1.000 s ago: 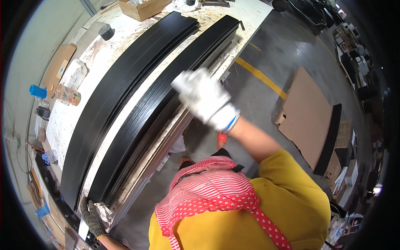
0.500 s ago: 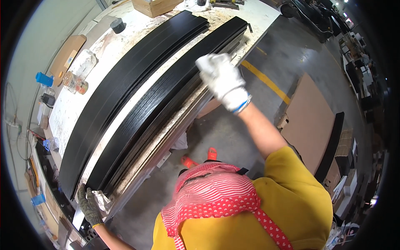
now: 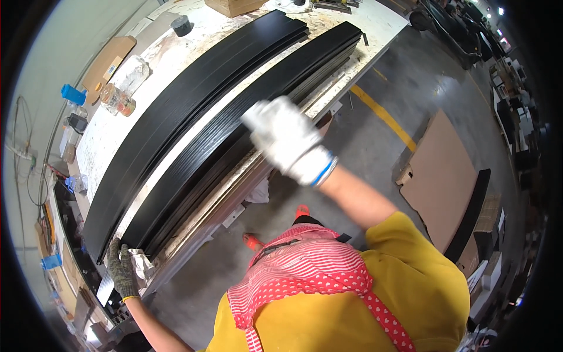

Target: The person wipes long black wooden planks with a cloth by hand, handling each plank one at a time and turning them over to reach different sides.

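Two stacks of long, curved black boards lie side by side on the white worktable: a near stack and a far stack. My left hand, in a dark knitted glove, rests at the near stack's left end with fingers stretched out. A crumpled white cloth is beside it. Over the middle of the near stack's front edge is my right hand, white-gloved and blurred by motion. Its fingers look closed; whatever is in them blends with the white glove and cannot be made out.
The stained worktable carries a plastic bottle, a dark round tub and a cardboard box. A brown panel lies on the floor at right, with a black curved board along its edge.
My right hand has moved left and nearer to me along the near stack. My left hand stays at the stack's end. The whole view has shifted slightly.
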{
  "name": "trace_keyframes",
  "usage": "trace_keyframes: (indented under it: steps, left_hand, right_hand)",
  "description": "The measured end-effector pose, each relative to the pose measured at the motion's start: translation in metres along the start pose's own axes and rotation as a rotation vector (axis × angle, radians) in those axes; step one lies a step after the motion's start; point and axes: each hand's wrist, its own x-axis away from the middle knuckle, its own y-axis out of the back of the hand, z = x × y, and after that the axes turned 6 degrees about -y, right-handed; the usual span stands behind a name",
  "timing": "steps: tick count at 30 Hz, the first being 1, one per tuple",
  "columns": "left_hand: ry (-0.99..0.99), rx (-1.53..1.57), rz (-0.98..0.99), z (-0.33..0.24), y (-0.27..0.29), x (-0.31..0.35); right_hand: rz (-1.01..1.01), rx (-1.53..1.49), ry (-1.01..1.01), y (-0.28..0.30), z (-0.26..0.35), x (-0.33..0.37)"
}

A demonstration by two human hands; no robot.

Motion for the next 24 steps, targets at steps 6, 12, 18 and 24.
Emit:
trace_keyframes:
  steps: [6,12,18,24]
  left_hand:
    - [-0.093,-0.026,0.025,0.016,0.005,0.009]
    - [0.109,0.086,-0.127,0.119,0.052,0.017]
    - [0.025,-0.014,0.013,0.136,0.051,0.020]
    - [0.045,0.070,-0.038,0.136,0.046,0.035]
  right_hand:
    - [0.296,-0.118,0.199,0.032,0.071,0.002]
    - [-0.273,-0.042,-0.208,0.019,0.033,0.008]
    - [-0.028,-0.191,0.138,-0.034,0.192,0.069]
    - [-0.127,-0.186,-0.087,0.030,0.171,0.031]
